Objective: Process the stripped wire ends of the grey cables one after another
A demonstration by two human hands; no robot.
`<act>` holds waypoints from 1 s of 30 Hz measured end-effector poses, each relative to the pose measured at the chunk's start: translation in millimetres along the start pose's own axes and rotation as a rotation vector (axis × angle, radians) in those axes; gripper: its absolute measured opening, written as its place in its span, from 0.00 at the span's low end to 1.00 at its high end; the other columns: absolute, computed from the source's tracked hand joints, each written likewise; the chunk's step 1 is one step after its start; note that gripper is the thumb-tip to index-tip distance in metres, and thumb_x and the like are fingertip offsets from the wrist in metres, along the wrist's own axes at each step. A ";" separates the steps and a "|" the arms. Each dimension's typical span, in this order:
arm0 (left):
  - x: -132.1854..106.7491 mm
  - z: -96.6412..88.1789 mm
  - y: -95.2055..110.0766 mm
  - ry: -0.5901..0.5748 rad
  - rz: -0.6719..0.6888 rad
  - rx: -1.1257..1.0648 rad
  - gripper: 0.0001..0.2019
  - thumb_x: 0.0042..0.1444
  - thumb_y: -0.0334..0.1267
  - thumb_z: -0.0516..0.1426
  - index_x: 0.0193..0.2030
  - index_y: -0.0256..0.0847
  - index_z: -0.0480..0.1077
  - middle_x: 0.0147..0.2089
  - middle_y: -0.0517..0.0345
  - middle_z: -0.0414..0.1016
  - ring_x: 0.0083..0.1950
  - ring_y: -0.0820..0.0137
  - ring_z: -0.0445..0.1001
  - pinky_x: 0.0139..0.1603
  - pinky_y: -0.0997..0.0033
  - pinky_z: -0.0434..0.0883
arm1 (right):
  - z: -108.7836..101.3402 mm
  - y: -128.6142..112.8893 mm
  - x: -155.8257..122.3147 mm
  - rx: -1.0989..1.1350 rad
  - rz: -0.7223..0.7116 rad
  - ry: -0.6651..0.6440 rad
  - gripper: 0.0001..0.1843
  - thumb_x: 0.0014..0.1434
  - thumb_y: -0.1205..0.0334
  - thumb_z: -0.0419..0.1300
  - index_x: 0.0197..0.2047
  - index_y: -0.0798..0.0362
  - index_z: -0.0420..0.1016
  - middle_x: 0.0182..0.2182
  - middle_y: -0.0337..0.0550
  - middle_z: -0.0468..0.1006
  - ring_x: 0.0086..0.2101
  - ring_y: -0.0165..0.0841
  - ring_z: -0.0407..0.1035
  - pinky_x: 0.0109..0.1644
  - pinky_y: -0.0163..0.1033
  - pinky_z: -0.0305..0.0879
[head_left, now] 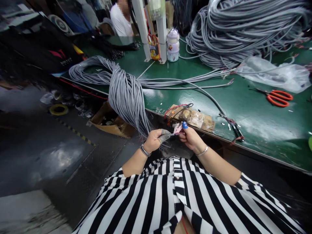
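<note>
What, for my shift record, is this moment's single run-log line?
left hand: pinching grey cable | right hand: holding its pinkish wires | cable bundle: draped over table edge | scissors: on table

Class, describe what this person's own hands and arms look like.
Black-and-white striped sleeves stop near the elbows. The left hand has greyish finger coverings and a silvery linked wristband. The right hand has a blue thumb-tip covering and a slim silvery bracelet.
</note>
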State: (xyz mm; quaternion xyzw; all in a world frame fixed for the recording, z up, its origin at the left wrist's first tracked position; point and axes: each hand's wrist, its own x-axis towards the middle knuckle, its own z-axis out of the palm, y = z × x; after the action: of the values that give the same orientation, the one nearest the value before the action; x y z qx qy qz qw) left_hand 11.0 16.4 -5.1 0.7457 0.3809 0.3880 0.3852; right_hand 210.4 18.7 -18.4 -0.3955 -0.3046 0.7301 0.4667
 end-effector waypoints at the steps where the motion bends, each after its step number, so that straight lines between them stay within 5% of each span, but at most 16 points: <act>1: 0.5 0.5 -0.7 -0.014 -0.010 -0.007 0.17 0.60 0.49 0.58 0.38 0.34 0.78 0.33 0.52 0.80 0.33 0.71 0.76 0.37 0.73 0.73 | 1.1 0.2 0.1 0.010 -0.005 0.004 0.32 0.44 0.31 0.66 0.26 0.55 0.68 0.18 0.31 0.58 0.18 0.19 0.39 0.19 0.29 0.32; 14: 7.1 4.1 1.4 -0.179 -0.065 -0.053 0.21 0.59 0.52 0.58 0.36 0.32 0.77 0.32 0.52 0.78 0.33 0.71 0.74 0.37 0.75 0.71 | 10.7 -1.3 -0.3 0.077 -0.072 0.034 0.31 0.42 0.33 0.68 0.27 0.56 0.71 0.13 0.28 0.54 0.17 0.19 0.38 0.18 0.30 0.34; 22: 0.9 -6.4 1.8 -0.234 -0.081 -0.105 0.20 0.58 0.52 0.59 0.36 0.31 0.77 0.30 0.52 0.78 0.30 0.72 0.74 0.34 0.75 0.72 | -1.3 9.5 -0.9 0.161 0.067 0.037 0.34 0.42 0.29 0.65 0.26 0.53 0.61 0.18 0.31 0.60 0.16 0.19 0.41 0.18 0.29 0.30; 30: -20.7 -16.3 12.2 -0.302 -0.016 -0.115 0.20 0.59 0.51 0.58 0.35 0.32 0.78 0.31 0.48 0.80 0.31 0.69 0.78 0.35 0.73 0.74 | -18.1 14.9 -8.6 0.035 0.135 -0.020 0.36 0.47 0.25 0.57 0.27 0.55 0.68 0.17 0.31 0.60 0.16 0.19 0.32 0.18 0.31 0.27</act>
State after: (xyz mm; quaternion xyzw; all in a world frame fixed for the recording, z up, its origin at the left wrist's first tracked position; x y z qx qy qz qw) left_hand -8.4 -2.1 6.1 0.7694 0.3016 0.2894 0.4831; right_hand 221.6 6.5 -37.1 -0.3996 -0.2691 0.7690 0.4201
